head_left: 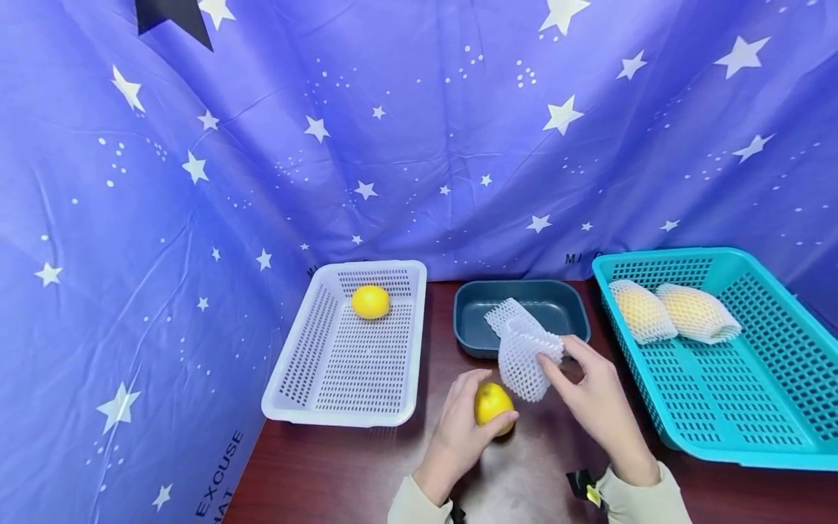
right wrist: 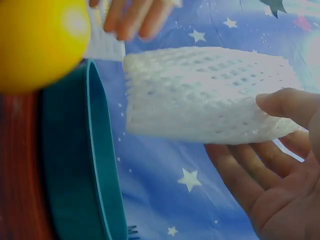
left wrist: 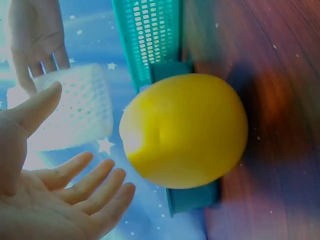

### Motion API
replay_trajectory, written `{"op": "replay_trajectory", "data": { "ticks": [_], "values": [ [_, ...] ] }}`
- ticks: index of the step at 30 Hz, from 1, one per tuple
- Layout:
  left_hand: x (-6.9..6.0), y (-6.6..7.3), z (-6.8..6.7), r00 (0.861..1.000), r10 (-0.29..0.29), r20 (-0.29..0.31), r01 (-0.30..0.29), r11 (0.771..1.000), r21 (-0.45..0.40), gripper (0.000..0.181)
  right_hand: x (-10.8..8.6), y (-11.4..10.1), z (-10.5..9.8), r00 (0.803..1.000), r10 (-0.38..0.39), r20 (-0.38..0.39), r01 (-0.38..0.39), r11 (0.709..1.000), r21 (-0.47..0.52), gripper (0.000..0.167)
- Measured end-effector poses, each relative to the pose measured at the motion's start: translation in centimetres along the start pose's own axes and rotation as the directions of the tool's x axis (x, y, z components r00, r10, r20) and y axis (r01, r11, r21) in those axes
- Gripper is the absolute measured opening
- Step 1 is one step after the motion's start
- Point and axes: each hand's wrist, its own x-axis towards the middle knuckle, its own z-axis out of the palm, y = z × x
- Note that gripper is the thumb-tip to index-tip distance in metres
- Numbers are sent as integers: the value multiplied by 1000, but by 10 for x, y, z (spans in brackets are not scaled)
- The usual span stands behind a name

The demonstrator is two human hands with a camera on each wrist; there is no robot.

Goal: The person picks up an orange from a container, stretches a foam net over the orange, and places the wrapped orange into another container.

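A smooth yellow fruit (head_left: 492,406) is at the front of the brown table, between the thumb and fingers of my left hand (head_left: 458,422). In the left wrist view those fingers (left wrist: 95,187) are spread, with a gap between them and the fruit (left wrist: 185,131). My right hand (head_left: 592,389) pinches a white foam fruit net (head_left: 526,364) by one end, thumb on top and fingers below. The net (right wrist: 205,95) looks hollow in the right wrist view. Another white foam net (head_left: 511,314) lies in the dark teal tray (head_left: 463,324) just behind, partly covered by the held one.
To the left, a white perforated basket (head_left: 409,393) holds one yellow fruit (head_left: 370,302). A larger turquoise basket (head_left: 694,451) stands at the right with two net-wrapped yellow fruits (head_left: 644,311) inside. A blue starry curtain (head_left: 432,145) closes off the back and left.
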Motion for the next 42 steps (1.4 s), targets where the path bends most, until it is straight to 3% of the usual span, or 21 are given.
{"op": "replay_trajectory", "data": {
  "ticks": [3, 7, 11, 15, 20, 22, 24, 28, 31, 35, 39, 42],
  "values": [
    [1, 2, 1, 999, 32, -41, -32, 999, -15, 46, -6, -6, 8, 1000, -24, 6, 24, 999, 22, 14],
    [3, 3, 0, 998, 23, -62, -27, 997, -65, 30, -14, -13, 15, 999, -25, 37, 24, 999, 36, 15],
    [4, 4, -1, 998, 7, -61, -17, 986, -167, 20, -22, -16, 16, 991, 6, 131, -24, 991, 134, 21],
    [4, 1, -2, 997, -2, -73, -20, 954, -298, 15, -29, -12, 17, 979, 53, 199, -114, 943, 313, 21],
    [0, -3, -5, 996, -10, -89, -24, 927, -374, 15, -33, -3, 22, 983, -29, 181, -68, 860, 507, 30],
    [-1, -4, -7, 996, -17, -90, -20, 917, -398, 14, -34, 0, 25, 980, -12, 201, -99, 839, 535, 34],
    [-2, -4, -8, 996, -23, -90, -16, 909, -416, 13, -36, 2, 28, 972, 42, 231, -160, 841, 518, 37],
    [-4, -3, -11, 998, -27, -62, -4, 890, -457, 13, -38, 2, 32, 934, 140, 329, -292, 830, 475, 43],
    [-6, -4, -13, 999, -46, 20, 49, 831, -554, 18, -39, 1, 33, 902, 161, 402, -364, 783, 504, 44],
    [-9, -6, -15, 991, -46, 125, 121, 704, -700, 26, -39, -2, 32, 878, 158, 451, -409, 738, 536, 41],
    [-10, -9, -16, 988, 12, 155, 112, 635, -764, 30, -39, -3, 34, 900, 144, 411, -359, 778, 515, 37],
    [-10, -7, -20, 976, -8, 216, 177, 602, -779, 43, -39, -1, 36, 912, 140, 385, -333, 801, 498, 33]
  ]
}}
